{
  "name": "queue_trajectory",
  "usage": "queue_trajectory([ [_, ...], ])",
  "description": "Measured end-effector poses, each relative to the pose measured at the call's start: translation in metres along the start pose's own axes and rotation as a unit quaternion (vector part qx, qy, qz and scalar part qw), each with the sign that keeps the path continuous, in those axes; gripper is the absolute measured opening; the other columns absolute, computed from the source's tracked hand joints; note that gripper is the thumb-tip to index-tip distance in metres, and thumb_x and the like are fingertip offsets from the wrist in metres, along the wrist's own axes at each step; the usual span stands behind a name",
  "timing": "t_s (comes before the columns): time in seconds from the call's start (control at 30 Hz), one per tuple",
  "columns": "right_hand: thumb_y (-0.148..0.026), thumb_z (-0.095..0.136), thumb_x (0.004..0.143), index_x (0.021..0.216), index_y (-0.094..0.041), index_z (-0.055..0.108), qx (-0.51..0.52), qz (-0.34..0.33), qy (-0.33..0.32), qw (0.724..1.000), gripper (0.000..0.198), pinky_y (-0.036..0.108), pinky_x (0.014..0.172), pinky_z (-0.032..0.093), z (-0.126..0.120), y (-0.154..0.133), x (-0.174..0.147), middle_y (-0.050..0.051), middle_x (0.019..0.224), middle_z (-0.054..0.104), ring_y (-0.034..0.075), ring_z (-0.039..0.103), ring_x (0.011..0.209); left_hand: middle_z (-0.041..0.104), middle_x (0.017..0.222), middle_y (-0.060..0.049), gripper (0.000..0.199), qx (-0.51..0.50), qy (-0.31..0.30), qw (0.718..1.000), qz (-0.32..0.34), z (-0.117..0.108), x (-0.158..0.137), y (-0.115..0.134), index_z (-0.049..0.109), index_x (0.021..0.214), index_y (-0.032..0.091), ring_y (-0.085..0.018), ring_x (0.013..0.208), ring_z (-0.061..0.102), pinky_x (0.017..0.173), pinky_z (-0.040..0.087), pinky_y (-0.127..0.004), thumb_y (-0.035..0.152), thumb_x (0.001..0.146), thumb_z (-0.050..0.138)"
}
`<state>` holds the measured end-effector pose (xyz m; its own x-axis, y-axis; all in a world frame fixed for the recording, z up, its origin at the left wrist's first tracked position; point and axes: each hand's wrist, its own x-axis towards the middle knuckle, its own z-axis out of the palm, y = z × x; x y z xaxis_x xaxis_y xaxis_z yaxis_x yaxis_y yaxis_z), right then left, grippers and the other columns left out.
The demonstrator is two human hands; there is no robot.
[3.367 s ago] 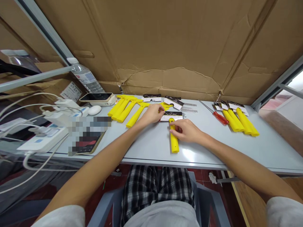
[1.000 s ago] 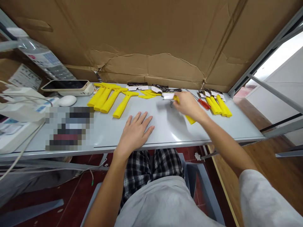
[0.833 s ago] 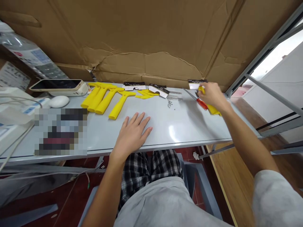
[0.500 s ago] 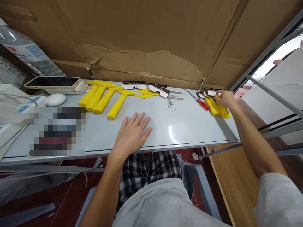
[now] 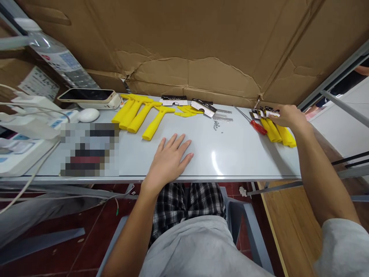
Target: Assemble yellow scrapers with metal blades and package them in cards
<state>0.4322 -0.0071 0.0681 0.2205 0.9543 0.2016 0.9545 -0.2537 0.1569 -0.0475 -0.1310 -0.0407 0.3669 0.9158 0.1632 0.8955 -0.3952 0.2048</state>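
Before me, the right hand [image 5: 291, 115], whose grip I cannot determine, is at the yellow handles [image 5: 273, 130] just right of the screwdriver [image 5: 258, 127], seemingly laid side by side for compactness, while the empty left hand [image 5: 170, 159] rests flat left of that screwdriver, apparently for support.
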Motion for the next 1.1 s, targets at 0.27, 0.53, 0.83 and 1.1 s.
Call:
queue_trajectory([
  [0.27, -0.051, 0.060, 0.100, 0.147, -0.023, 0.068, 0.188, -0.148, -0.033, 0.970, 0.055, 0.040, 0.110, 0.048, -0.051, -0.118, -0.024, 0.013, 0.116, 0.072, 0.023, 0.059, 0.117, 0.042, 0.180, -0.011, 0.061, -0.004, -0.004, 1.000, -0.006, -0.001, 0.000, -0.001, 0.058, 0.164, 0.022, -0.038, 0.170, 0.033, 0.138, 0.022, -0.064, 0.051, 0.114, 0.038],
  [0.53, -0.042, 0.055, 0.098, 0.131, -0.020, 0.075, 0.149, -0.170, 0.012, 0.974, 0.044, 0.041, 0.105, 0.052, 0.022, -0.159, -0.004, 0.014, 0.127, 0.071, 0.028, 0.064, 0.116, 0.049, 0.176, -0.012, 0.056, -0.021, 0.022, 1.000, -0.007, -0.001, -0.001, -0.001, 0.063, 0.158, 0.018, -0.038, 0.167, 0.038, 0.137, 0.026, -0.063, 0.047, 0.113, 0.045],
  [0.83, -0.056, 0.059, 0.097, 0.136, -0.027, 0.076, 0.063, -0.098, -0.079, 0.990, 0.052, 0.039, 0.101, 0.053, 0.026, -0.120, 0.008, 0.014, 0.124, 0.072, 0.026, 0.068, 0.112, 0.063, 0.163, -0.017, 0.045, -0.003, 0.030, 0.999, -0.011, -0.014, 0.007, 0.005, 0.074, 0.142, 0.018, -0.040, 0.155, 0.054, 0.121, 0.047, -0.059, 0.041, 0.109, 0.054],
  [1.1, -0.055, 0.060, 0.096, 0.138, -0.025, 0.075, 0.065, -0.122, -0.118, 0.983, 0.054, 0.043, 0.108, 0.054, 0.032, -0.131, 0.005, 0.016, 0.129, 0.071, 0.029, 0.069, 0.122, 0.078, 0.125, -0.023, 0.052, 0.189, 0.021, 0.970, -0.154, -0.095, 0.108, -0.047, 0.074, 0.139, 0.017, -0.044, 0.116, 0.073, 0.091, 0.055, -0.051, 0.051, 0.105, 0.054],
])
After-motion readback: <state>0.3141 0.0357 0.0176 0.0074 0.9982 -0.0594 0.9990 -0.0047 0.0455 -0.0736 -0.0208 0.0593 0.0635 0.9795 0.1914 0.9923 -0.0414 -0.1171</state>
